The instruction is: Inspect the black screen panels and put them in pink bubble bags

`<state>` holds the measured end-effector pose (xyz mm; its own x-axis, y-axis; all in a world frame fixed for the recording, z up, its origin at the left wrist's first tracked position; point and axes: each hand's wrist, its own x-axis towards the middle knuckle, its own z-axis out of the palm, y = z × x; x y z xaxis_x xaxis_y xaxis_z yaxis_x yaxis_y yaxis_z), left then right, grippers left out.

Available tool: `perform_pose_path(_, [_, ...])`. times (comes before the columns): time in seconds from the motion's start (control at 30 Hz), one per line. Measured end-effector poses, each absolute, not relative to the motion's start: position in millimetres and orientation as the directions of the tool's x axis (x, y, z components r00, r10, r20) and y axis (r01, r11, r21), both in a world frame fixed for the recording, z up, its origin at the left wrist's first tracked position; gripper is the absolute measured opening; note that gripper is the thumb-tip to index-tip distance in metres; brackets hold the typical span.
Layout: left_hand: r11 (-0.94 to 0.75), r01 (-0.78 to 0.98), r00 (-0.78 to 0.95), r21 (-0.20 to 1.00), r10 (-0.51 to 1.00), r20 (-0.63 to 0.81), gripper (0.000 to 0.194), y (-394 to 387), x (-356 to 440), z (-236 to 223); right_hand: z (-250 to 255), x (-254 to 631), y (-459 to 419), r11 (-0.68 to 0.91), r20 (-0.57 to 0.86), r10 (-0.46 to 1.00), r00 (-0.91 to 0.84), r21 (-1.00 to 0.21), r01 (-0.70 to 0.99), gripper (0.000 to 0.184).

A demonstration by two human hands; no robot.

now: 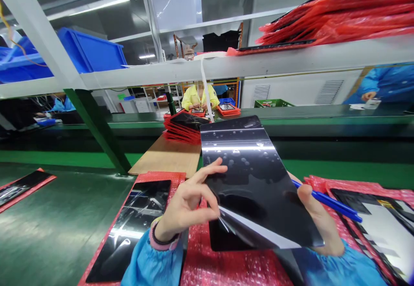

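A black glass screen panel (246,178) is held up tilted before me, with bubbles under the clear film (255,230) on its face. My left hand (190,199) pinches that film between thumb and forefinger at the panel's left edge; the film's lower part is lifted and creased. My right hand (320,219) grips the panel's right edge, its thumb on the front and the other fingers mostly hidden behind. A blue pen (336,202) sticks out from the same hand to the right. Beneath the panel lies red bubble wrap (233,268).
Another black panel (136,225) lies on red wrap to the left. An opened panel with a pale back (384,225) lies right. Behind, wrapped panels (184,126) are stacked on a brown board (168,154). A green post (97,130) and overhead shelf (161,75) frame the bench; a co-worker (200,96) sits opposite.
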<state>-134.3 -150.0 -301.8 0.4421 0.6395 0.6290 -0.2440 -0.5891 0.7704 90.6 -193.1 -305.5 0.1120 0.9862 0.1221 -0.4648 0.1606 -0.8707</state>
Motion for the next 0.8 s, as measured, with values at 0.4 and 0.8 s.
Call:
perform_pose_path(0.4, [-0.343, -0.658, -0.103, 0.670, 0.923, 0.371, 0.015, -154.6, -105.3, -314.1, -306.1, 87.8, -181.9, 0.008, 0.016, 1.000, -0.012, -0.860, -0.510, 0.052])
perform_pose_path(0.8, [-0.442, -0.614, -0.233, 0.654, 0.893, 0.386, 0.013, -164.4, -90.0, -321.2, -303.5, 117.0, -194.6, 0.051, 0.131, 0.986, -0.104, -0.829, -0.557, 0.037])
